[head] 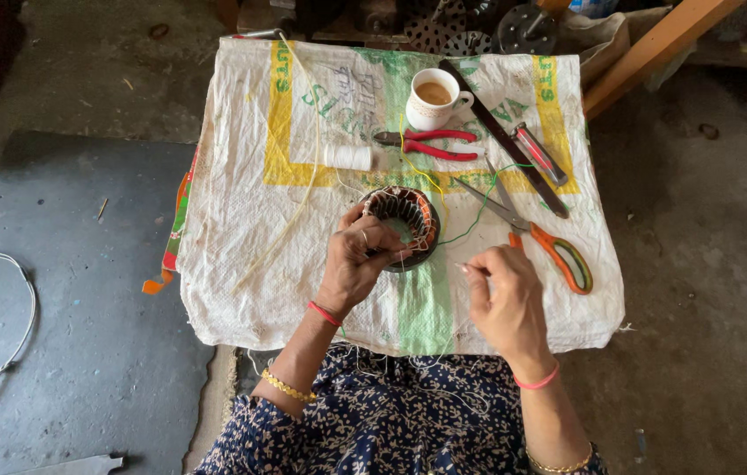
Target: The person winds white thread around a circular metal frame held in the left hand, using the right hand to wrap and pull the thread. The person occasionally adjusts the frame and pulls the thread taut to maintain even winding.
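1. Grey concrete floor [83,352] all around, well outside both hands; loose white cable [13,352] far out beyond the left hand.
2. White woven sack [241,264] spread flat beneath both hands as the work surface.
3. Orange-handled scissors [540,237] just beyond the right hand, blades aimed up-left; red pliers [430,142], cup of tea [433,95] and white thread spool [349,157] farther ahead.
4. Left hand [357,259] clamped on the near rim of the stator ring [404,224]; ring lying flat, bore facing up, no clear long axis.
5. Right hand [503,295] just beside the ring, fingertips pinched together on a thin needle [468,268] aimed toward it.
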